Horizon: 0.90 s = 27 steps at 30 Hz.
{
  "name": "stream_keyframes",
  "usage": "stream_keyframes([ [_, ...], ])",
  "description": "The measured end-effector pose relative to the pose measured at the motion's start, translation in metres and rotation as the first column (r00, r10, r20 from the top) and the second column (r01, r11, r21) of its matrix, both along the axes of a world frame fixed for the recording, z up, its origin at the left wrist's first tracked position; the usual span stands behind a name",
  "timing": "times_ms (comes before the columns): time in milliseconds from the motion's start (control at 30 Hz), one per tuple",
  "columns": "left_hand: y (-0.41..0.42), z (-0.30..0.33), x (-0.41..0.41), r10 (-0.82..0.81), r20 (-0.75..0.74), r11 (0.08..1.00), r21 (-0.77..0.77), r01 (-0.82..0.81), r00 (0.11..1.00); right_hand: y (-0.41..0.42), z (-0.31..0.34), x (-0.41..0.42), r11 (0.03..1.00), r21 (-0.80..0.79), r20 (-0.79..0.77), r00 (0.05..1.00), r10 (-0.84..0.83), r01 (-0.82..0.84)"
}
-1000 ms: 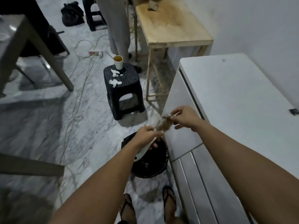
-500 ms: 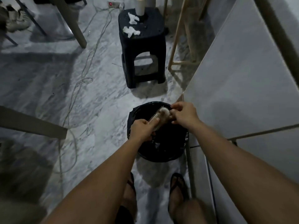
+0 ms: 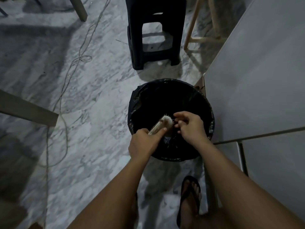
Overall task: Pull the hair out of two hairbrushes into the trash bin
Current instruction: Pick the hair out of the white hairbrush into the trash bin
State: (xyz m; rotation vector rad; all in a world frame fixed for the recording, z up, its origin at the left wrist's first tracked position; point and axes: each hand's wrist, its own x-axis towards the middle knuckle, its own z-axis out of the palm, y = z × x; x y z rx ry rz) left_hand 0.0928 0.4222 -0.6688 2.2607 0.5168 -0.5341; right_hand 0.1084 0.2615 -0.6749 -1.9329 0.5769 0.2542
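A white hairbrush (image 3: 162,123) with pale bristles is held over the open mouth of a round black trash bin (image 3: 135,103) lined with a black bag. My left hand (image 3: 143,143) is closed around the brush's handle, thumb lying along it. My right hand (image 3: 189,125) is at the brush's head on its right side, fingers curled and pinching at the bristles. A brownish tuft of hair clings under the brush head. Whether hair is between the right fingers is too dark to tell. Only one brush is in view.
A white cabinet (image 3: 257,80) stands right against the bin. A black plastic stool (image 3: 153,32) is beyond the bin, a wooden frame (image 3: 203,38) beside it. Cables (image 3: 66,90) trail across the marble floor; table legs (image 3: 28,111) at left. My sandalled foot (image 3: 189,199) is near.
The view has tilted down, so the bin now sits under the hands. Both hands with the brush have lowered over the bin's opening, and the right hand keeps working at the bristles.
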Motion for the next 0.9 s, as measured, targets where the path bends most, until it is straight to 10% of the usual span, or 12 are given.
stream_keyframes([
  [300,-0.005,-0.020,0.032,-0.236,-0.037,0.960,0.148,0.239,0.971,-0.010,0.008,0.018,0.893,-0.222,-0.087,0.920,0.383,-0.392],
  [900,0.004,0.012,0.061,-0.273,-0.063,0.935,0.220,0.280,0.960,-0.041,0.017,0.030,0.992,-0.099,0.078,0.994,-0.070,0.078],
])
